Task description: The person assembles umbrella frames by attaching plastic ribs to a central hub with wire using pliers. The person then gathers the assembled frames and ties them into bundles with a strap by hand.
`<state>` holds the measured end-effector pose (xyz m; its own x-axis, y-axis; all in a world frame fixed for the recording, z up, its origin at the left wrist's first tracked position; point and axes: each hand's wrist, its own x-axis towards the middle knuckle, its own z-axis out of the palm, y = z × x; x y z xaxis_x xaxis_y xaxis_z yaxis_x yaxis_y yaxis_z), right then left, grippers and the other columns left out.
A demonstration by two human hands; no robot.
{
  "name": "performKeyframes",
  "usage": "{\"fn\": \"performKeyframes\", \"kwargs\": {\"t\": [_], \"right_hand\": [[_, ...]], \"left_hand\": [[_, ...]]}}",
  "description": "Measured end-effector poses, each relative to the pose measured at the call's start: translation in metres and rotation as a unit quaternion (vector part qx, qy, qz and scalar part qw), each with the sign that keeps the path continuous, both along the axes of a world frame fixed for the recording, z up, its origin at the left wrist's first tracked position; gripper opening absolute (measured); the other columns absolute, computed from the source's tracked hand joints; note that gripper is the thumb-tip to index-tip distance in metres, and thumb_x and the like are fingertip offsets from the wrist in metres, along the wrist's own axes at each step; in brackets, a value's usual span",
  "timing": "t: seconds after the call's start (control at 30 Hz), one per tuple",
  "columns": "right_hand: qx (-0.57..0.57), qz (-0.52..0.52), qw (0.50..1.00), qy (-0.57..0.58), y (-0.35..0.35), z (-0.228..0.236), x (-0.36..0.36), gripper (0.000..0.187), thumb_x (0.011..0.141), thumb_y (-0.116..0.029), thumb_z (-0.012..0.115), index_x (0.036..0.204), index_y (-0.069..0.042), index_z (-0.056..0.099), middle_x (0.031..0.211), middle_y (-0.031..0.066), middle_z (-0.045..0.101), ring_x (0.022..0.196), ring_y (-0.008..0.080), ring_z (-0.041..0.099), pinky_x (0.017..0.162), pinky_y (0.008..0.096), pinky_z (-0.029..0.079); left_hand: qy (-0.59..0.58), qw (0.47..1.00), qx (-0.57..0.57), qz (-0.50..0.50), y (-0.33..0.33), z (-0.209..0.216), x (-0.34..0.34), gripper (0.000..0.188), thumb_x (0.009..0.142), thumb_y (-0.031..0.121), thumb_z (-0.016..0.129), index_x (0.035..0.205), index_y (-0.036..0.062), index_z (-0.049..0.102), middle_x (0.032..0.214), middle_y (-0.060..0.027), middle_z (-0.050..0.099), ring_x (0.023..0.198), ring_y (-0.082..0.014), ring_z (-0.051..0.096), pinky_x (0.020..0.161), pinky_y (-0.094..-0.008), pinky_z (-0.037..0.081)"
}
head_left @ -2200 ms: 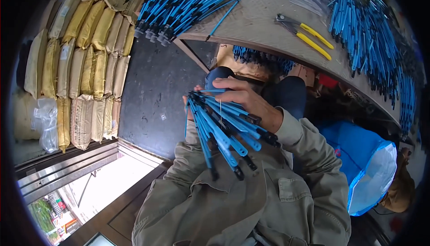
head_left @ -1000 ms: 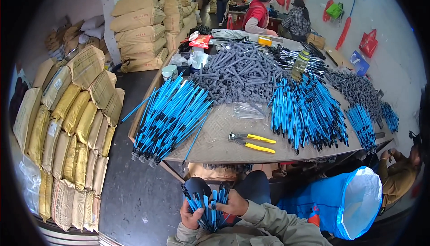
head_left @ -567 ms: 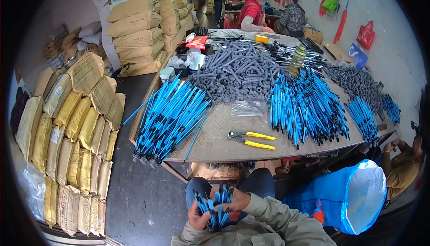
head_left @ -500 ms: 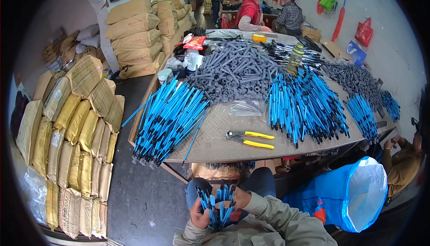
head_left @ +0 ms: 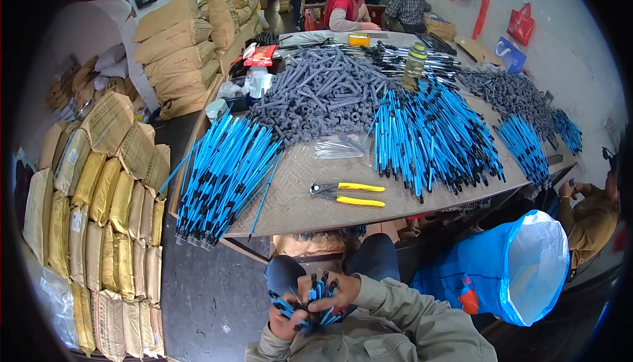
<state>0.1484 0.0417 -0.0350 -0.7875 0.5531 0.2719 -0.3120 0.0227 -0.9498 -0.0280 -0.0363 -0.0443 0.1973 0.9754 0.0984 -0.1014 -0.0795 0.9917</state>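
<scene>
My left hand [head_left: 285,324] and right hand [head_left: 344,289] both grip blue strips [head_left: 320,289] with black ends, just this side of my knees [head_left: 378,256]. At my right, their long axes point toward the table [head_left: 290,215]; at my left, they slant away leftward.

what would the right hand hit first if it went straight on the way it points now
The blue-and-black sticks in the grasp of the right hand. Past them, leftward, it would probably meet the left hand or the left knee; depth is unclear.
</scene>
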Motion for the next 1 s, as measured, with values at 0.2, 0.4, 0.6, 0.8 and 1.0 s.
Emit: {"fn": "performKeyframes", "kwargs": {"t": [0.2, 0.4, 0.6, 0.8, 1.0], "right_hand": [[-0.076, -0.005, 0.996, 0.047, -0.014, -0.006, -0.008, 0.017, 0.080, -0.012, 0.064, 0.082, -0.004, 0.049, 0.077, -0.0010, 0.049, 0.074, 0.0073, 0.046, 0.066, 0.0241, 0.037], [-0.017, -0.022, 0.999, 0.018, -0.016, -0.002, -0.007, 0.014, 0.081, -0.011, 0.062, 0.079, -0.005, 0.050, 0.075, 0.0011, 0.050, 0.072, 0.0074, 0.047, 0.064, 0.0246, 0.038], [0.000, -0.017, 1.000, -0.003, -0.022, -0.002, -0.004, 0.015, 0.081, -0.011, 0.062, 0.076, -0.004, 0.050, 0.074, 0.0042, 0.050, 0.068, 0.0090, 0.049, 0.059, 0.0262, 0.039], [-0.003, -0.069, 0.998, -0.007, -0.029, 0.004, -0.008, 0.015, 0.080, -0.011, 0.062, 0.075, -0.003, 0.049, 0.073, 0.0058, 0.051, 0.066, 0.0121, 0.051, 0.058, 0.0270, 0.039], [0.053, -0.085, 0.995, 0.011, -0.034, 0.009, -0.009, 0.012, 0.079, -0.009, 0.061, 0.076, -0.003, 0.051, 0.074, 0.0086, 0.052, 0.065, 0.0202, 0.051, 0.059, 0.0302, 0.039]], "left_hand": [[-0.107, 0.983, -0.147, 0.015, -0.010, -0.003, -0.007, 0.014, 0.084, 0.014, 0.056, 0.086, 0.0002, 0.052, 0.074, -0.0066, 0.056, 0.067, -0.0135, 0.056, 0.060, -0.0278, 0.046], [-0.089, 0.986, -0.140, 0.006, -0.011, -0.017, -0.011, 0.016, 0.085, 0.015, 0.055, 0.085, 0.0000, 0.051, 0.073, -0.0049, 0.055, 0.066, -0.0117, 0.052, 0.059, -0.0258, 0.042], [-0.054, 0.988, -0.141, -0.018, -0.020, -0.031, -0.016, 0.015, 0.086, 0.015, 0.053, 0.081, 0.0011, 0.051, 0.069, -0.0024, 0.052, 0.065, -0.0097, 0.046, 0.058, -0.0239, 0.038], [-0.014, 0.995, -0.097, -0.007, -0.020, -0.016, -0.012, 0.018, 0.086, 0.019, 0.052, 0.082, 0.0019, 0.047, 0.073, -0.0064, 0.054, 0.064, -0.0120, 0.052, 0.059, -0.0255, 0.043], [-0.015, 0.998, -0.062, 0.023, -0.021, -0.006, -0.006, 0.011, 0.085, 0.010, 0.053, 0.081, 0.0001, 0.052, 0.069, -0.0029, 0.053, 0.062, -0.0088, 0.049, 0.056, -0.0236, 0.040]]}}
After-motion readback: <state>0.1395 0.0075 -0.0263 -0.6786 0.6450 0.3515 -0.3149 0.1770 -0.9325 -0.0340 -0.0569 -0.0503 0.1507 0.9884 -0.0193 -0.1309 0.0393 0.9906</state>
